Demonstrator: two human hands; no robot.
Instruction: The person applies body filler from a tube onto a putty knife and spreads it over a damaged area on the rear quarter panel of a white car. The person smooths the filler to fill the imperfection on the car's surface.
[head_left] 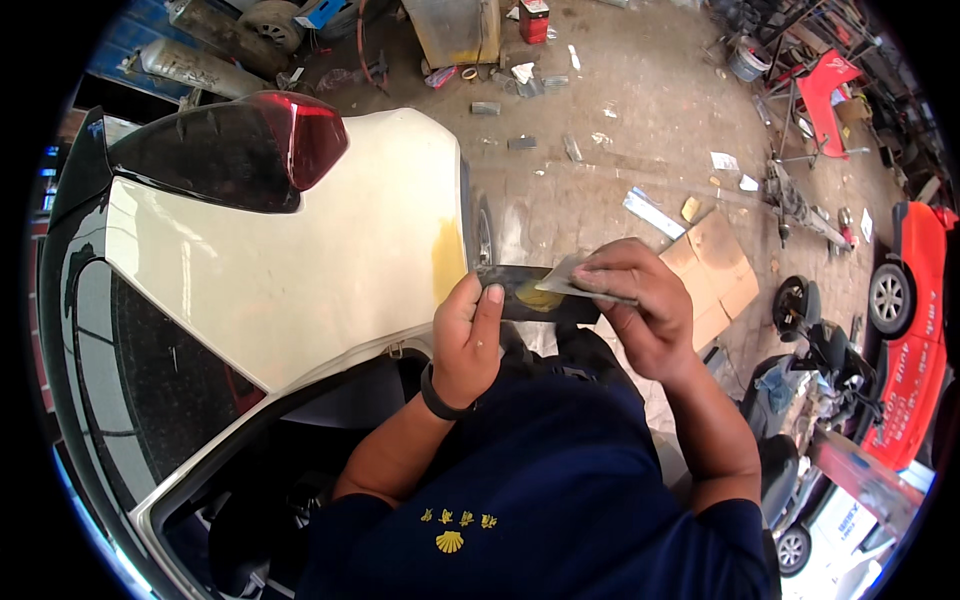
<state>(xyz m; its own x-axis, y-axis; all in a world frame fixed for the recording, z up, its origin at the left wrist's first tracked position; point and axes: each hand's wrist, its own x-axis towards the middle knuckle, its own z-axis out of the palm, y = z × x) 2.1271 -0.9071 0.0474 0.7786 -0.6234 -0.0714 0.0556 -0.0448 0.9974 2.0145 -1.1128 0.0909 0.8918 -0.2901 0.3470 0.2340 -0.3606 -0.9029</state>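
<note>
My left hand [468,335] grips one end of a flat dark board [510,285], its thumb lying on top. On the board sits a smear of yellowish putty [540,294]. My right hand [642,308] is closed on a thin grey putty scraper [566,272], which is tilted over the board with its edge at the putty. Just left of my hands is the white rear side panel [340,240] of a car. A yellow-tan putty patch [447,258] covers the panel's edge beside my left hand.
Beyond the panel are a dark red tail light [315,142] and rear glass. An opened car door frame lies lower left. Flattened cardboard [712,268] and scraps lie on the floor. To the right stand a motor scooter [830,350], a red car [910,330] and a red stand [826,100].
</note>
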